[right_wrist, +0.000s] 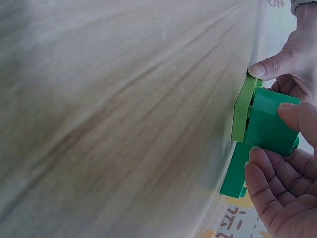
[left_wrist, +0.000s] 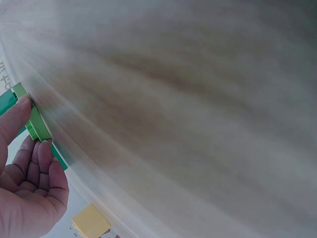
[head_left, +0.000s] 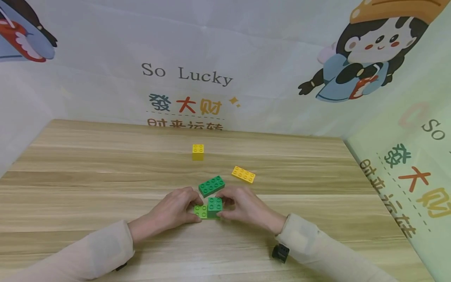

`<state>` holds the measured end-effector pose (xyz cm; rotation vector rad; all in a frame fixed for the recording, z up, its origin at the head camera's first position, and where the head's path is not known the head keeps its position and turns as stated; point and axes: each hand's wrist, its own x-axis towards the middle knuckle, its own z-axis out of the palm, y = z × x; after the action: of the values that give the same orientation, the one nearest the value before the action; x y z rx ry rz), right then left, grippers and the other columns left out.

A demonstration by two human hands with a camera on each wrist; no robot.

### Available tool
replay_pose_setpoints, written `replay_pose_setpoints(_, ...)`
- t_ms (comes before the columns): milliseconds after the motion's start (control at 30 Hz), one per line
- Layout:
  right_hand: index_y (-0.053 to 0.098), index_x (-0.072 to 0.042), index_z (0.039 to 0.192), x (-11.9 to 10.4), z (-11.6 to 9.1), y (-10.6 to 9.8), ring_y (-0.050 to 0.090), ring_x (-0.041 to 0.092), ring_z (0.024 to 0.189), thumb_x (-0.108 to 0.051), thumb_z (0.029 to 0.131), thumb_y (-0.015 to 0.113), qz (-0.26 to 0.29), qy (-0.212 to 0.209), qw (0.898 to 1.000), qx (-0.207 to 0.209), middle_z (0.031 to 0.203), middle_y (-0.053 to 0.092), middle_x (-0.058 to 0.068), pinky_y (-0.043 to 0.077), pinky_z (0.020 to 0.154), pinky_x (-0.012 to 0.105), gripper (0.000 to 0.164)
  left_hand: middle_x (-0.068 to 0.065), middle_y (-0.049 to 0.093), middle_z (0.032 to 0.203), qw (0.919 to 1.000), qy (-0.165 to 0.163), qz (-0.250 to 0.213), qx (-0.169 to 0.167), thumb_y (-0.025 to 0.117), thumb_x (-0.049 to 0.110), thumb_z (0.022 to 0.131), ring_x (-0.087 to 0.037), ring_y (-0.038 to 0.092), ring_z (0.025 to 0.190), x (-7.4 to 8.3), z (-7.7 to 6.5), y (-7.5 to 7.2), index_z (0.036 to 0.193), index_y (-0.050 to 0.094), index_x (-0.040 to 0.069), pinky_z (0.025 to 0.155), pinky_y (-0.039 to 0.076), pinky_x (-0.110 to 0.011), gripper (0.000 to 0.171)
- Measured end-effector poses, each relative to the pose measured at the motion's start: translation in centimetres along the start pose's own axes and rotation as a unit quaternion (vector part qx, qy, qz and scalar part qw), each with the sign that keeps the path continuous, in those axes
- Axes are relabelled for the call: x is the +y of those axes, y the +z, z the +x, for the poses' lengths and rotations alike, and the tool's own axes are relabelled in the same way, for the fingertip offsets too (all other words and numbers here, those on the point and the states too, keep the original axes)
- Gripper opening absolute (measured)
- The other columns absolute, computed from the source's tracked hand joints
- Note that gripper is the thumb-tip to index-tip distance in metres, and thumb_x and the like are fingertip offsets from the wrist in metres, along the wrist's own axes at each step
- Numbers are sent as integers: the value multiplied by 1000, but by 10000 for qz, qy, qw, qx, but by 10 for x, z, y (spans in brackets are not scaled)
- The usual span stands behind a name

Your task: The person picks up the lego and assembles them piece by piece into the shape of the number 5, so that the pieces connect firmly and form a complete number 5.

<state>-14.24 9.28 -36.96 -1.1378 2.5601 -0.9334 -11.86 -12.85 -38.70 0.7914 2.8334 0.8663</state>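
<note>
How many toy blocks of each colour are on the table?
Dark green blocks: 2
Light green block: 1
Yellow blocks: 2
Total: 5 blocks

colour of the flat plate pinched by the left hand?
Light green; the plate shows best from the head.

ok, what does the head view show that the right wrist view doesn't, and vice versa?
Head only: the upper-right cartoon figure and the black device by the right sleeve. Right wrist only: a narrow gap between the green block and the light green plate. Both: those two pieces, the longer green brick, the left hand and the right hand.
</note>
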Motion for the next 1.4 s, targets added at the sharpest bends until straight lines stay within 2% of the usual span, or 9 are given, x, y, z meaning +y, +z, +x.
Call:
replay_pose_setpoints(300,67,-5,101,-1,1,0,59,12,77,-11,76,77,-25,61,10000,-37,87,65,0,49,68,18,28,5,54,76,10000,-47,-3,5,84,17,66,-6,41,65,0,0,0,93,70,4,59,37,-19,33)
replay_pose_setpoints(700,66,-5,99,5,-3,6,60,12,77,-11,75,78,-21,-211,9995,223,87,66,1,50,68,19,27,5,54,75,9999,-107,-68,3,84,17,66,-6,42,65,-1,0,1,93,70,5,59,38,-19,32)
replay_pose_setpoints(933,66,-5,101,6,-4,7,60,12,78,-12,75,78,-16,-139,9995,296,90,67,1,51,69,20,29,5,54,75,9999,-121,-31,33,84,17,67,-6,42,65,-1,1,2,92,70,5,59,38,-20,32)
replay_pose_setpoints(1167,65,-5,101,6,-4,8,61,14,81,-11,75,77,-68,-258,9989,385,92,67,3,50,72,20,29,4,55,75,9999,-109,-31,99,84,16,66,-6,43,66,-1,1,0,92,70,4,60,39,-20,32)
replay_pose_setpoints(1400,64,-3,103,7,-5,10,62,15,83,-10,76,77,-66,-138,9994,311,94,67,4,51,74,20,31,5,55,76,9999,-61,-104,63,83,16,66,-6,43,66,-1,0,1,93,69,4,60,39,-19,32)
